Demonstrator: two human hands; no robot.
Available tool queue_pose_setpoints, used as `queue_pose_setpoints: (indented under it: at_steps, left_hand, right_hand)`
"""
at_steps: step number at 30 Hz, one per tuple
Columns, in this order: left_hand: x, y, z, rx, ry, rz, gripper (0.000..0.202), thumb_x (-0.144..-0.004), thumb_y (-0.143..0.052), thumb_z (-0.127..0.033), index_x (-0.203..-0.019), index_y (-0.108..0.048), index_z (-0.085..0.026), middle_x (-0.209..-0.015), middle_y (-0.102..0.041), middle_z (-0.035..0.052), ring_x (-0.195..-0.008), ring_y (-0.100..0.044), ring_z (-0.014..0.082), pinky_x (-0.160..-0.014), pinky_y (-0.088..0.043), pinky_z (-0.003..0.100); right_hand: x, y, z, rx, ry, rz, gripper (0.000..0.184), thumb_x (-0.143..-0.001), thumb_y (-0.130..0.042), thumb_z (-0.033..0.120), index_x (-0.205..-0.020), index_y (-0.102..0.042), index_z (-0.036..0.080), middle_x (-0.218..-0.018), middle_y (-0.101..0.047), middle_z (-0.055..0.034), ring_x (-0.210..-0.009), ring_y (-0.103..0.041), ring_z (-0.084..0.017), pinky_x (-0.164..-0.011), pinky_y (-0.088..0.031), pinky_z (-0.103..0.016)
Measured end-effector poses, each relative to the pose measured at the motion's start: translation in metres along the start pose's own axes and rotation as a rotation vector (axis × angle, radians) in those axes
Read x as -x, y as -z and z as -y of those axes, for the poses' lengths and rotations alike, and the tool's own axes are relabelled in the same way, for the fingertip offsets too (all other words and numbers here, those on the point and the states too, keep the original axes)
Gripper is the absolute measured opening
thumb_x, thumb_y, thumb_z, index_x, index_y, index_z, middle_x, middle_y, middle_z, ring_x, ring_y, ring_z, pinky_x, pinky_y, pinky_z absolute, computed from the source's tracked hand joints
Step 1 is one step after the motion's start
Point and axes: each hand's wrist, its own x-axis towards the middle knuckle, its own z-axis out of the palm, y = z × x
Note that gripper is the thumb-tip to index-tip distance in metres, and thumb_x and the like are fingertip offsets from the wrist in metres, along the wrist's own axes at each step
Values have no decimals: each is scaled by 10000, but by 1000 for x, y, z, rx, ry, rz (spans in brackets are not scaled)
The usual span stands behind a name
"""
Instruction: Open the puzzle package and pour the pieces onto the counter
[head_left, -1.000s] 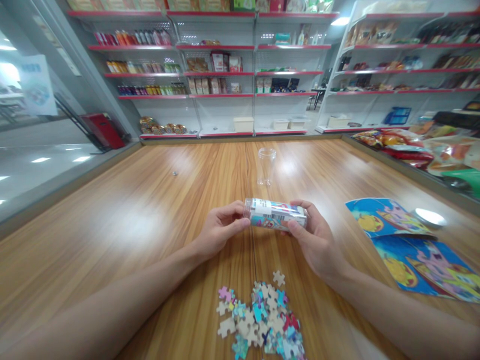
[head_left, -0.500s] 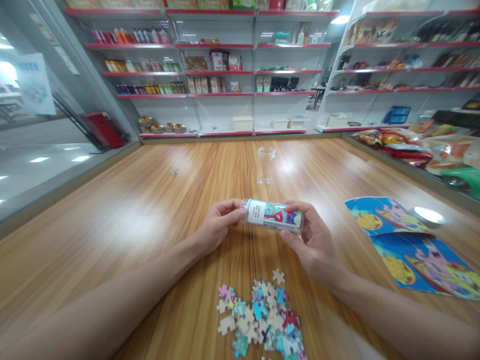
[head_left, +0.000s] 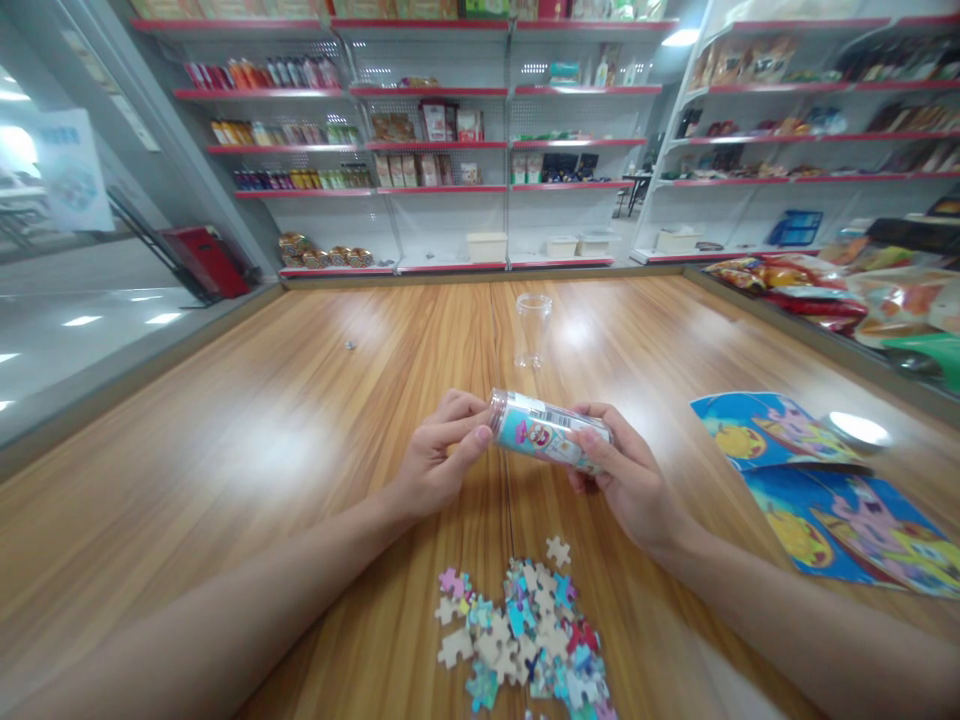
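A clear plastic jar with a cartoon-printed label (head_left: 541, 430) lies sideways in the air above the table, slightly tilted, its barcode facing up. My right hand (head_left: 634, 475) wraps around its right end, thumb across the label. At the other end, the fingers and thumb of my left hand (head_left: 444, 455) close on the rim; whether a cap is there is hidden. Below both hands is a loose heap of jigsaw puzzle pieces (head_left: 517, 640), some picture side up and some plain side up. One plain puzzle piece (head_left: 558, 551) lies apart at the heap's top.
Farther back on the wooden table (head_left: 405, 330) stands a clear empty jar (head_left: 533, 330). Two blue cartoon picture sheets (head_left: 862, 530) overlap on the right, beside a shiny round lid (head_left: 859, 430). Packaged snacks (head_left: 810, 290) are piled beyond the right edge. Stocked shelves (head_left: 431, 146) line the back.
The jar has been turned about its long axis, so a different side of the label with the barcode shows. My right thumb has moved up onto the label.
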Motion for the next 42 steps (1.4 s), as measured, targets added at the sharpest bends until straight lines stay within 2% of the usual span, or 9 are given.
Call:
queue_pose_setpoints:
  at_steps: [4,10,15,22,27,30,34,37,42]
  left_hand:
    - [0,-1,0,-79,-64,0,337,-1000,-514,-387,-1080,-776,-192,-966,-649,119,-936,-529,248,-879,-429,402]
    - [1,-1,-2,-114,-120,24,336,-1026,-451,-316,-1015,-756,-176,-993,-643,118,-931,-534,236,-866,-438,395]
    - [0,0,-2,-92,-108,36,341,-1033,-431,-313,-1073,-737,-167,-1035,-645,131,-972,-546,249,-887,-438,401]
    - [-1,0,-2,-106,-115,95,387,-1033,-418,-359,-1036,-754,-168,-1112,-668,146,-1000,-571,267,-934,-431,427]
    - [2,-1,2,-105,-173,27,334,-1028,-433,-295,-1094,-733,-164,-1074,-662,142,-973,-576,253,-892,-454,416]
    - [1,-2,0,-131,-205,36,326,-1028,-417,-238,-1136,-711,-146,-1092,-647,147,-991,-571,247,-885,-459,405]
    - [-2,-1,-3,-138,-233,63,334,-1030,-406,-234,-1189,-677,-122,-1107,-639,156,-1008,-576,247,-888,-467,401]
    - [-2,0,0,-102,-220,22,324,-1033,-415,-237,-1248,-637,-139,-1115,-631,141,-1034,-585,234,-897,-477,378]
    - [0,-1,5,-40,-223,-5,313,-1041,-403,-249,-1253,-619,-170,-1178,-592,128,-1118,-579,234,-965,-477,381]
  right_hand:
    - [0,0,2,-23,-15,17,328,-916,-653,461,-1124,-557,227,-875,-651,-16,-572,-544,-115,-485,-369,-228]
    - [-2,2,2,-54,-59,97,325,-925,-627,480,-1119,-539,234,-842,-643,-12,-570,-541,-129,-496,-359,-239]
    - [0,4,0,-27,-65,121,316,-938,-609,490,-1127,-526,250,-878,-652,-13,-581,-540,-125,-501,-352,-232]
    - [2,2,1,-4,-78,99,332,-915,-650,472,-1127,-539,242,-855,-654,-18,-576,-533,-121,-491,-350,-224]
    - [0,1,2,-57,-73,67,316,-920,-625,458,-1108,-544,218,-830,-642,-23,-555,-526,-115,-471,-352,-217]
    - [0,3,2,-55,-69,85,319,-927,-613,463,-1118,-530,222,-820,-629,-17,-557,-531,-114,-469,-353,-214]
    - [2,4,1,-20,-42,129,335,-930,-621,467,-1141,-506,234,-835,-627,-13,-571,-533,-111,-479,-355,-212]
    - [3,3,0,-15,-32,141,344,-924,-643,454,-1157,-506,240,-916,-632,-24,-594,-542,-105,-495,-372,-216]
    - [3,3,-2,16,-25,128,349,-920,-648,464,-1146,-515,233,-889,-619,-21,-584,-540,-106,-477,-366,-214]
